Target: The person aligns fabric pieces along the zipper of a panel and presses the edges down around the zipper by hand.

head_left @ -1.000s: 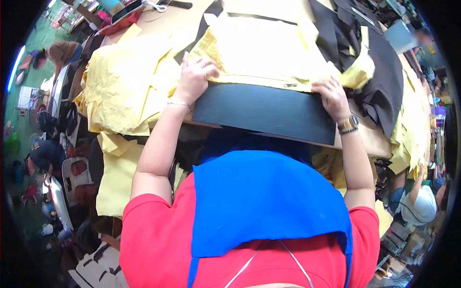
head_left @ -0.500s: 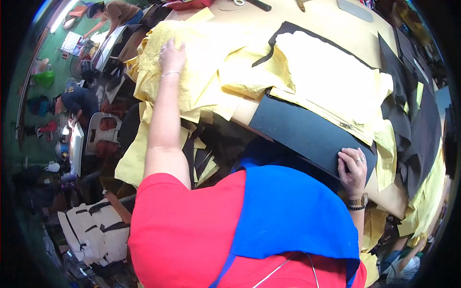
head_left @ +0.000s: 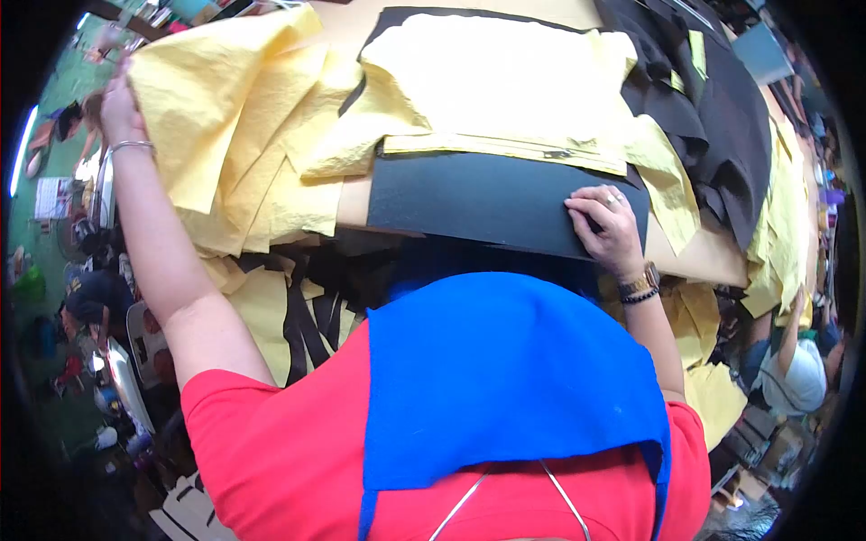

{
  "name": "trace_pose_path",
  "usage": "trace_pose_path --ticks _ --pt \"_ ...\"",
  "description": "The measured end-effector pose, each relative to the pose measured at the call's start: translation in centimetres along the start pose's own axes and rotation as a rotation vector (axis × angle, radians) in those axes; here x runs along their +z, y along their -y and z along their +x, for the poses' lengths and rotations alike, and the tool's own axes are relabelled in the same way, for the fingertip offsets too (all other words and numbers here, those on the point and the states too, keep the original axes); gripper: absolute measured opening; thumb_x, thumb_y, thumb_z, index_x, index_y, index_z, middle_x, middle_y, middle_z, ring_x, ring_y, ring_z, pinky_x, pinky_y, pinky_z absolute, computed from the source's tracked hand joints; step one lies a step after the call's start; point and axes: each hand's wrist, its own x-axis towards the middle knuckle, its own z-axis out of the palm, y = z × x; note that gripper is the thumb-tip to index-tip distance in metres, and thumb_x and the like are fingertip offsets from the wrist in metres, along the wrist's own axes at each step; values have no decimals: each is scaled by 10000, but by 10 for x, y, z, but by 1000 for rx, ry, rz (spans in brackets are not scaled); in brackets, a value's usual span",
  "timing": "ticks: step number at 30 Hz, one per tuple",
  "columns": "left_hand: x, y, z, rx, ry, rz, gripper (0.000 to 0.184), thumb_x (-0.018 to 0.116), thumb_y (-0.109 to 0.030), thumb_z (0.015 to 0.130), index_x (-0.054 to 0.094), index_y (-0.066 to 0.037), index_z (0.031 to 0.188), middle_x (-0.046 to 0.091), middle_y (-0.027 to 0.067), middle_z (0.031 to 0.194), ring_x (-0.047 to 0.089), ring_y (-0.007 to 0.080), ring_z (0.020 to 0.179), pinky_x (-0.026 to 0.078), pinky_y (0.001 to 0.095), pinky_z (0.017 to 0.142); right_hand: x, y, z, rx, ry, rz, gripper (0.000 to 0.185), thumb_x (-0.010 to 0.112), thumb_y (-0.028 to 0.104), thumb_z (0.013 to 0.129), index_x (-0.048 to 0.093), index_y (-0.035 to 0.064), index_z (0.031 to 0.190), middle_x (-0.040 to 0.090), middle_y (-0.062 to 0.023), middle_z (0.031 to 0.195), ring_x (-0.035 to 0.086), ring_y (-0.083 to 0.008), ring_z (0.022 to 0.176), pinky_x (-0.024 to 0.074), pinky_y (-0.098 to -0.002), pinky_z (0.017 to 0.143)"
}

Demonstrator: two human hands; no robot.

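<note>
At the far left, my left hand [head_left: 122, 106] is closed on the edge of a crumpled yellow fabric piece [head_left: 207, 108], which spreads from it across the table. My right hand [head_left: 606, 225] rests with curled fingers on a black board [head_left: 469, 198] near the table's front edge. Whether anything is inside those fingers is hidden. Just beyond it lies a yellow sewn panel [head_left: 496, 81], overexposed in the middle, with a zipper [head_left: 550, 153] along its near edge. Dark material shows under the panel's far edge.
Dark fabric [head_left: 731, 153] is heaped on the right, with more yellow cloth [head_left: 778, 225] hanging beyond it. Yellow and black strips [head_left: 307, 316] hang below the table's front edge. Another person [head_left: 794, 370] is at the right; others work at the left.
My left hand has gone from lying on the yellow fabric to its left edge, drawing the fabric out leftward. The view has turned; my right hand stays at the black board.
</note>
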Motion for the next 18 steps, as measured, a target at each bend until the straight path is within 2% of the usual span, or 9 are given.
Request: trace_pose_path --ticks 1,3,4,7,10,14,18 --pt "39 -29 -35 0 -104 -1 335 668 -222 1014 680 -59 1307 696 72 1271 677 185 1123 551 315 940 1 0 -1 1 -5 1 109 763 56 830 744 83 934 728 -57 1003 681 -257 942 519 -387 877" --pt "38 -24 -12 90 287 274 325 661 -183 1015 672 -43 1308 697 67 1280 669 174 1148 537 314 984 1 1 -2 14 -4 -5 101 762 69 840 750 94 937 729 -51 1000 679 -251 940 520 -384 874" --pt "42 -21 -1 7 447 223 303 654 -150 1015 676 -47 1299 698 67 1289 660 165 1169 523 320 1015 1 1 -3 12 -6 -4 100 763 72 842 751 95 939 728 -51 999 679 -250 939 520 -382 873" --pt "60 -56 22 193 95 -43 283 636 -130 1022 682 -54 1291 693 77 1301 656 168 1180 525 323 1009 2 1 -3 8 -1 -3 109 762 67 846 751 91 951 725 -51 993 674 -248 928 520 -379 862" --pt "93 -110 -6 436 -46 -156 298 634 -135 1014 661 -44 1297 699 82 1256 667 218 1141 522 369 1026 1 0 -2 -7 -14 -9 122 762 54 844 746 81 962 719 -52 988 670 -248 922 516 -380 851" --pt "110 -144 -32 596 -21 -137 285 635 -139 1007 667 -45 1274 701 87 1232 672 225 1123 526 373 1011 1 0 6 -38 -24 -62 134 759 77 856 747 92 989 720 -52 1002 674 -247 935 519 -380 842" --pt "115 -151 -66 638 52 -60 273 637 -143 1000 673 -45 1252 704 92 1208 676 232 1105 530 378 996 -3 -4 41 -151 -22 -233 163 743 99 882 738 96 1045 712 -57 1017 673 -254 955 534 -372 826"
